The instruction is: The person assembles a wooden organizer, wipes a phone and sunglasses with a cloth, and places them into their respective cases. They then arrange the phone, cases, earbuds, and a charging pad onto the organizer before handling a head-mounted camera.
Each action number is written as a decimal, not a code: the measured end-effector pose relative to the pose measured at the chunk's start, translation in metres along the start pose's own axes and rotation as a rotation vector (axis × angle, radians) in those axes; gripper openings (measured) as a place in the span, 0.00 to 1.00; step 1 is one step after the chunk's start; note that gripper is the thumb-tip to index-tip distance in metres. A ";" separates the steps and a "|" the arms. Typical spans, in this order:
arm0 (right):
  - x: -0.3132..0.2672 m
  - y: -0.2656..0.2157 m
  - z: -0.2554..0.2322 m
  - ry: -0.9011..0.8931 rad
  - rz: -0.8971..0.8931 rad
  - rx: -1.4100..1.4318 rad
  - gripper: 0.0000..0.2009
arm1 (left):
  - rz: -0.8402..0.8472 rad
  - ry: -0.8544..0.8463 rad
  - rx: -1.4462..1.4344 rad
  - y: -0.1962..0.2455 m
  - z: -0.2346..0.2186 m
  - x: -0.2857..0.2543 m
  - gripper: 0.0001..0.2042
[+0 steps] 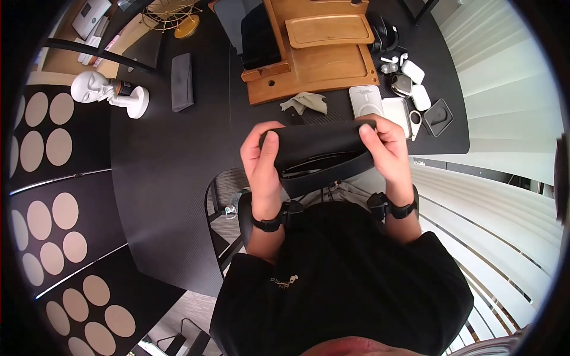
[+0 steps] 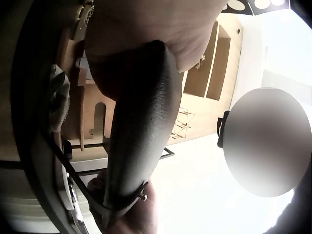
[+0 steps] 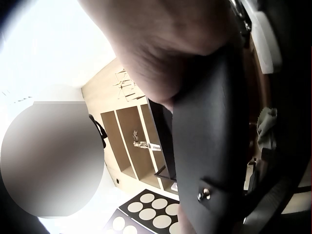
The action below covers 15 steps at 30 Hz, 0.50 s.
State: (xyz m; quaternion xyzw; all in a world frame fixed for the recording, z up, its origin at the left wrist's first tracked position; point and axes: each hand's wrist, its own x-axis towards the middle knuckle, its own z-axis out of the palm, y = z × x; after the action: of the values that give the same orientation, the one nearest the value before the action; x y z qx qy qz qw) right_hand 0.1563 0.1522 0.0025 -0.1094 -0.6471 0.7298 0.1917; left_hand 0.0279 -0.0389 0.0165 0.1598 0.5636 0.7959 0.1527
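Observation:
A black case [image 1: 317, 142] with its flap lifted is held up in front of the body, its long slot facing the person. The left hand [image 1: 261, 160] grips its left end, thumb on the flap, and the right hand [image 1: 389, 151] grips the right end the same way. Inside the slot a thin dark edge shows; what it belongs to cannot be told. In the left wrist view the case [image 2: 141, 126] runs down from the left hand [image 2: 151, 29], with a strap and a small metal stud. The right wrist view shows the case [image 3: 209, 136] below the right hand [image 3: 170, 48], with a similar stud.
On the black table [image 1: 172, 207] are a wooden organizer [image 1: 314, 71], a crumpled cloth [image 1: 306, 103], a grey case [image 1: 182, 82] and a white head figure [image 1: 138, 102]. At right lie a white power bank [image 1: 366, 101], an open black box [image 1: 438, 117] and several small white cases.

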 end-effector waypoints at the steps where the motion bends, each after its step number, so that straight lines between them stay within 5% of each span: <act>1: 0.000 0.008 0.001 0.051 -0.023 0.002 0.09 | -0.039 -0.047 -0.003 0.000 0.001 0.000 0.08; 7: 0.003 -0.002 0.008 0.346 -0.202 0.021 0.11 | -0.133 -0.216 -0.051 -0.020 -0.008 -0.004 0.12; 9: 0.002 0.001 0.005 0.341 -0.230 -0.024 0.11 | -0.254 -0.265 0.042 -0.019 -0.012 -0.002 0.13; 15: 0.005 -0.003 0.013 0.306 -0.261 -0.031 0.13 | -0.143 -0.277 0.080 -0.026 -0.014 0.004 0.13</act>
State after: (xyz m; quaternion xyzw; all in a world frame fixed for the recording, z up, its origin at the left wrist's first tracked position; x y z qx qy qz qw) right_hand 0.1467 0.1424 0.0080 -0.1370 -0.6301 0.6638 0.3790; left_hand 0.0196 -0.0406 -0.0121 0.2333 0.5784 0.7302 0.2788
